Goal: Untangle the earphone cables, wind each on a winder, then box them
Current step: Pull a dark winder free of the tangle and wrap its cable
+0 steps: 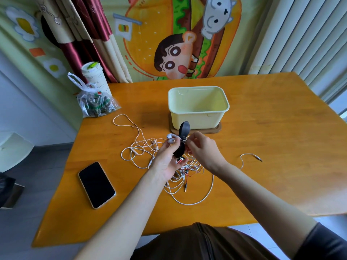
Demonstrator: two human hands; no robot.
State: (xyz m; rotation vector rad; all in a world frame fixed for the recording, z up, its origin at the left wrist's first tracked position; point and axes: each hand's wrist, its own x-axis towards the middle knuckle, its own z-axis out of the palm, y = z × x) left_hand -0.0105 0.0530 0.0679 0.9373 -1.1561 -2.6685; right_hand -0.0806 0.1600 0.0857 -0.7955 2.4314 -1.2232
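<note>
1. One left hand [167, 160] is raised over the bench [272, 137]. Its fingers are curled round the lower end of a single black winder [185, 128], which stands nearly upright.
2. One right hand [203, 147], just right of the left hand, pinches a white cable [182, 140] between thumb and fingertips where it crosses the winder's middle.
3. Two white earbuds [170, 136] sit just left of the winder, above the left hand's fingertips.
4. Under both hands a tangle of cables [180, 184] lies on the bench. It is mostly white, with one thin red cable [189, 173] running through it. How many earphone sets it holds cannot be told.
5. One jack plug [258, 158] lies well to the right of the right hand, at the end of a white lead.
6. One pale yellow box [197, 119], open-topped, stands just beyond the hands on one brown lid [217, 129].
7. One phone [96, 184], dark screen up, lies left of the left forearm.
8. Far beyond and left of the left hand are one knotted plastic bag [95, 104] and, behind it, one cup [94, 76].
</note>
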